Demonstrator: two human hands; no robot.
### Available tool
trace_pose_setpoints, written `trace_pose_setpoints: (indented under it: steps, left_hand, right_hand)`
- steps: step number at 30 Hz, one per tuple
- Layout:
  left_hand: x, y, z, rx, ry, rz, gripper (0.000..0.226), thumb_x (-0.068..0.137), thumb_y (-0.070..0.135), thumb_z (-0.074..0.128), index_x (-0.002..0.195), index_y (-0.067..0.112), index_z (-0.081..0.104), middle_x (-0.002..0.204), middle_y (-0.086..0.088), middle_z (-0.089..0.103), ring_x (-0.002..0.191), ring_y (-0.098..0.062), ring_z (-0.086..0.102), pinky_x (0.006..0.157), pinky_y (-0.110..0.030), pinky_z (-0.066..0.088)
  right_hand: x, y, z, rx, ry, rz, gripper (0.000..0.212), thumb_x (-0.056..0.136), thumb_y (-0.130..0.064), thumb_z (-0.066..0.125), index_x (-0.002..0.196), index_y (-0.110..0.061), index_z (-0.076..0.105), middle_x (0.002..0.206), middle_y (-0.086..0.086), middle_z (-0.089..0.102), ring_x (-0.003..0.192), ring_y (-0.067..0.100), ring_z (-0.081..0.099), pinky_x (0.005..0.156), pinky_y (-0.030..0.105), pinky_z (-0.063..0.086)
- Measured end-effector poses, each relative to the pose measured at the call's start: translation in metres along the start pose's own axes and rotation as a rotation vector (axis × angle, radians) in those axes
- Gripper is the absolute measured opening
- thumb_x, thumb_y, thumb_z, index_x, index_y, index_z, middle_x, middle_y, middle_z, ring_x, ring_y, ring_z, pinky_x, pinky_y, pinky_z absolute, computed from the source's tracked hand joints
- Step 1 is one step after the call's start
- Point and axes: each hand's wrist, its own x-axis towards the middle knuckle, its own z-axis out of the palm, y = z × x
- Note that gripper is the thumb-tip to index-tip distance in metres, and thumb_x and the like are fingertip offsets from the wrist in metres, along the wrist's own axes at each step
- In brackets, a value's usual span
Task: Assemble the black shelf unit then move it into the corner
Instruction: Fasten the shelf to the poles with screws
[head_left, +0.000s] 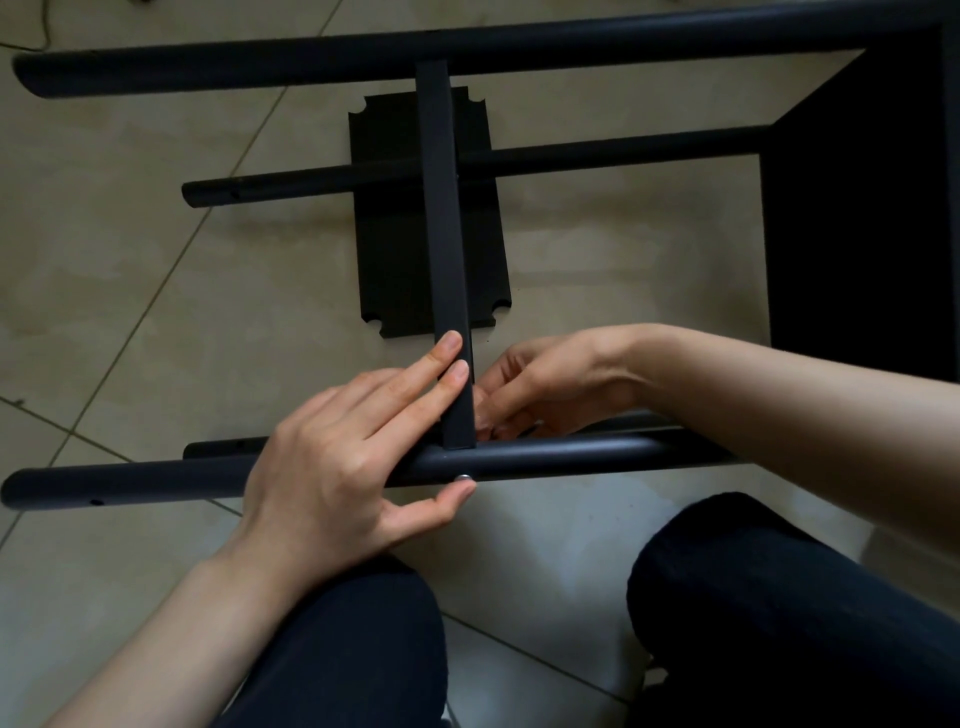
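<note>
One black shelf unit, part-assembled, lying on its side on the pale tiled floor (156, 260) directly ahead of the person's knees. Components: a near round black metal tube (545, 457) running left to right; a flat black crossbar (444, 218) running away from the viewer, its near end butting onto that tube; a far thick black tube (311, 57) at the crossbar's other end; a thinner black rod (332, 182) passing under the crossbar midway; a second dark tube partly visible just behind the near one. A dark solid panel (857, 208) closes the frame on the right.

Left hand (337, 467): draped over the near tube just left of the joint. Index and middle fingers (431, 369) lie straight along the crossbar's near end, pressing its left edge; thumb extended beneath the tube, its tip touching a small silver screw head (462, 476) set in the tube below the joint. Grip narrow, tube and crossbar end clamped between fingers and thumb.

Right hand (540, 384): just right of the crossbar, behind the near tube, fingers curled in toward the joint. Fingertips mostly hidden by the crossbar; what they pinch, if anything, cannot be told.

One loose flat black shelf board (389, 270) with notched corners, lying on the floor under the crossbar and rod.

Two knees in dark trousers (779, 597), foreground, either side of bare tile.
</note>
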Motion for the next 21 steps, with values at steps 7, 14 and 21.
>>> trace_pose_setpoints:
  steps: [7, 14, 21]
  left_hand:
    - [0.0007, 0.0003, -0.0001, 0.002, 0.000, -0.008, 0.068, 0.089, 0.050, 0.068, 0.141, 0.008, 0.056, 0.155, -0.001, 0.045, 0.113, -0.022, 0.066, 0.080, -0.036, 0.056]
    - [0.0006, 0.0000, -0.0003, 0.005, -0.003, -0.006, 0.068, 0.089, 0.051, 0.067, 0.141, 0.008, 0.056, 0.155, -0.001, 0.045, 0.113, -0.022, 0.066, 0.081, -0.034, 0.054]
    - [0.0007, 0.0000, -0.0011, 0.006, -0.003, -0.005, 0.068, 0.089, 0.051, 0.067, 0.141, 0.008, 0.056, 0.155, -0.001, 0.045, 0.113, -0.022, 0.066, 0.081, -0.034, 0.055]
  right_hand:
    - [0.0028, 0.0019, 0.0028, 0.000, 0.019, 0.016, 0.030, 0.094, -0.023, 0.060, 0.067, -0.019, 0.072, 0.074, 0.000, 0.063, 0.072, 0.012, 0.061, 0.078, 0.028, 0.048]
    - [0.0029, -0.0023, 0.0073, -0.041, 0.052, 0.044, 0.017, 0.094, -0.021, 0.060, 0.080, -0.013, 0.065, 0.072, 0.000, 0.061, 0.068, 0.011, 0.058, 0.076, 0.027, 0.046]
    - [0.0051, 0.0049, 0.0039, 0.052, 0.024, -0.012, 0.037, 0.094, -0.005, 0.050, 0.069, -0.019, 0.073, 0.078, 0.002, 0.065, 0.075, 0.014, 0.059, 0.085, 0.031, 0.045]
